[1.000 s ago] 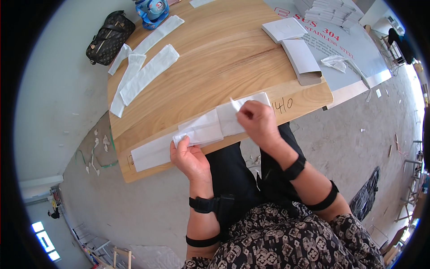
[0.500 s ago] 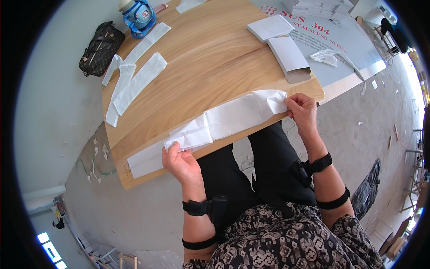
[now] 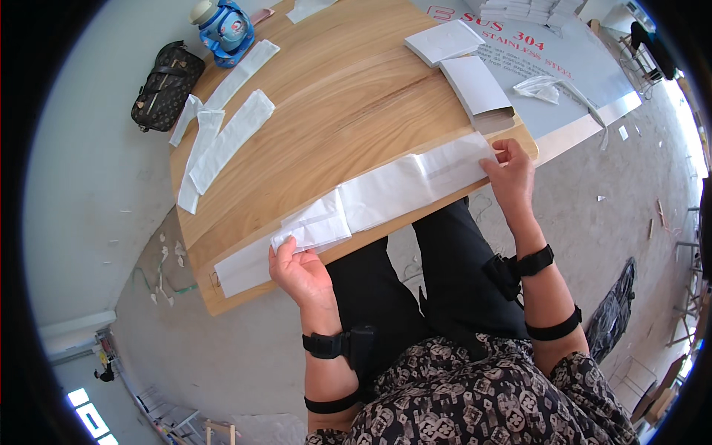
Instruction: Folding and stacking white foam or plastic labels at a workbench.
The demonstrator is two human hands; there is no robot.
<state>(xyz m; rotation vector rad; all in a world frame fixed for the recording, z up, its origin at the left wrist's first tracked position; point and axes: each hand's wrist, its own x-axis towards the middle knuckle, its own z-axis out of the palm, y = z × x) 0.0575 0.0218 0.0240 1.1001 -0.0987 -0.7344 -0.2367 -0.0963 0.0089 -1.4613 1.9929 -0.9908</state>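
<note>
Both hands, left hand and right hand, pinched opposite ends of a long white strip lying along the bench edge.

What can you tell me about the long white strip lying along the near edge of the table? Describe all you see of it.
The long white strip looks like thin paper or soft fabric, with folds and a layered, crumpled part near its left end. It lies flat, stretched along the near edge of the wooden table. The left hand grips it near the crumpled part; the right hand pinches its right end.
</note>
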